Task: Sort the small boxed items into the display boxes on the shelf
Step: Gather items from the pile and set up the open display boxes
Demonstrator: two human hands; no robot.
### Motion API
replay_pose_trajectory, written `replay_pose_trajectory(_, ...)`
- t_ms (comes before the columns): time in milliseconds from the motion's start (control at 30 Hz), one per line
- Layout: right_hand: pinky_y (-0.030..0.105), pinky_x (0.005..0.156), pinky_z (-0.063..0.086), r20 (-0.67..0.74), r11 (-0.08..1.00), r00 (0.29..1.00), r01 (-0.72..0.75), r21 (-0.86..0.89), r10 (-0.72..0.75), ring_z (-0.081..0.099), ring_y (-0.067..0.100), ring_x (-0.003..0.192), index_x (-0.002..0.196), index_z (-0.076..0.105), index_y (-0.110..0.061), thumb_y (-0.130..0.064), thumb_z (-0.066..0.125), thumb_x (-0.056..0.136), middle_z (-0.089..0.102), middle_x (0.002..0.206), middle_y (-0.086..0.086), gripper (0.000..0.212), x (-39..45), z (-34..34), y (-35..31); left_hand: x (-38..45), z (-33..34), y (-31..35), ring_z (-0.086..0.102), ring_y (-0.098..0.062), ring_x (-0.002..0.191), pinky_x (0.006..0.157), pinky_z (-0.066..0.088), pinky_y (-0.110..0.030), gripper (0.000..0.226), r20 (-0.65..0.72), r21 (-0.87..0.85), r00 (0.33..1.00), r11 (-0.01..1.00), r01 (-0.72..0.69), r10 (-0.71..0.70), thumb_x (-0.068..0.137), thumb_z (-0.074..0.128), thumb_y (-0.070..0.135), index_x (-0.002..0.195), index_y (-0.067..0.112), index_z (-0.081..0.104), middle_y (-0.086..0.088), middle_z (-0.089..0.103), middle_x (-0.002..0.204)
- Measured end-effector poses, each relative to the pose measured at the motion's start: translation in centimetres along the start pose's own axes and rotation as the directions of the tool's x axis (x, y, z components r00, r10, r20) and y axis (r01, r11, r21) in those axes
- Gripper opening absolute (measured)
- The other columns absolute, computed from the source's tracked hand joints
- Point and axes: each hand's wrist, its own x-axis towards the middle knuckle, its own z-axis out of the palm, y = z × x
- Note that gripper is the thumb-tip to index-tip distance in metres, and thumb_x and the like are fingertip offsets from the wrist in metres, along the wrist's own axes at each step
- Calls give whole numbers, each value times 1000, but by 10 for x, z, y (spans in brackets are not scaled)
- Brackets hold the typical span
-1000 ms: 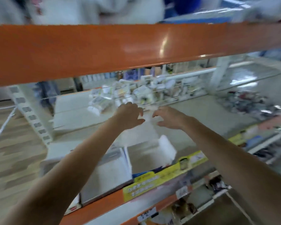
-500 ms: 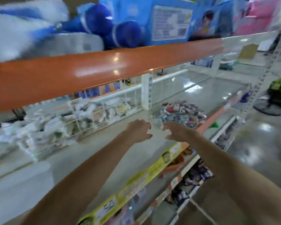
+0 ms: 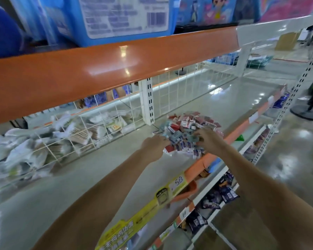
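A heap of small boxed items [image 3: 187, 126], red, white and grey-blue, lies on the white shelf [image 3: 98, 177] close to its orange front edge. My left hand [image 3: 154, 145] is at the heap's near left edge, fingers bent down onto the boxes with the tips hidden. My right hand [image 3: 209, 139] reaches in from the right and curls its fingers round a few grey-blue boxes on the near side. No display box shows in this view.
An orange shelf beam [image 3: 116, 69] crosses overhead, with blue cartons [image 3: 123, 17] on it. Wire baskets [image 3: 65, 139] of white packets line the shelf's back left. A yellow price strip [image 3: 146, 212] runs along the front edge. Dark packets [image 3: 224, 192] fill the shelf below.
My view has swung right from the white display boxes to the heap. Both hands have travelled right along the shelf and now reach into the heap.
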Motion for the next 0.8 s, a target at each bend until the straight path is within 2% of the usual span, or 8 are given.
replay_pose_trajectory(100, 34, 96, 45, -54, 998, 997, 46, -31, -48, 55, 22, 116, 126, 55, -9, -7, 62, 87, 56, 128, 8, 40, 3, 6, 1, 7, 8, -3, 45, -21, 120, 85, 43, -35, 48, -2, -16, 1000, 999, -31, 31, 89, 47, 3, 132, 24, 47, 2, 51, 129)
replay_pose_trajectory(200, 33, 98, 41, -41, 995, 996, 78, -55, -80, 51, 23, 120, 129, 52, -9, -13, 62, 88, 54, 131, 8, 43, 8, 7, 0, 12, 10, -5, 49, -20, 116, 88, 45, -35, 40, -26, -75, 1000, 997, -11, 9, 90, 52, 10, 127, 24, 51, 1, 57, 124)
replay_pose_trajectory(333, 33, 95, 45, -28, 992, 992, 120, -31, -121, 55, 21, 112, 122, 56, -9, -11, 65, 86, 59, 123, 7, 38, 12, 6, 2, 14, 10, -2, 54, -24, 107, 84, 47, -34, 30, -40, -97, 999, 995, -13, 9, 91, 54, 15, 121, 19, 54, -4, 59, 116)
replay_pose_trajectory(433, 25, 91, 41, -44, 990, 989, 142, -13, -143, 56, 19, 108, 120, 58, -8, -12, 67, 84, 61, 120, 6, 37, 11, 5, 2, 16, 11, -3, 55, -25, 108, 85, 48, -39, 31, -21, -94, 1000, 995, -24, 22, 90, 56, 19, 121, 20, 54, -4, 59, 117)
replay_pose_trajectory(533, 19, 83, 37, -56, 988, 987, 153, 5, -152, 56, 18, 106, 120, 58, -8, -17, 68, 84, 61, 119, 7, 38, 9, 6, 2, 16, 11, -6, 53, -23, 110, 87, 47, -38, 32, -10, -108, 1000, 994, -25, 24, 90, 57, 24, 122, 22, 54, -2, 58, 117)
replay_pose_trajectory(667, 18, 78, 33, -95, 983, 980, 181, 32, -177, 51, 9, 95, 120, 59, -8, -19, 66, 86, 60, 115, 5, 36, 5, 9, 3, 10, 12, -11, 49, -20, 113, 86, 44, -33, 33, -31, -166, 999, 986, -14, 9, 93, 55, 27, 125, 24, 56, 0, 57, 118)
replay_pose_trajectory(800, 21, 77, 35, -120, 984, 978, 176, 32, -171, 57, 16, 98, 111, 63, -8, -14, 64, 86, 63, 110, 5, 25, 3, 11, 5, 0, 14, -14, 56, -21, 104, 79, 45, -31, 29, -39, -291, 999, 956, 21, -33, 93, 54, 23, 122, 24, 59, -2, 62, 114)
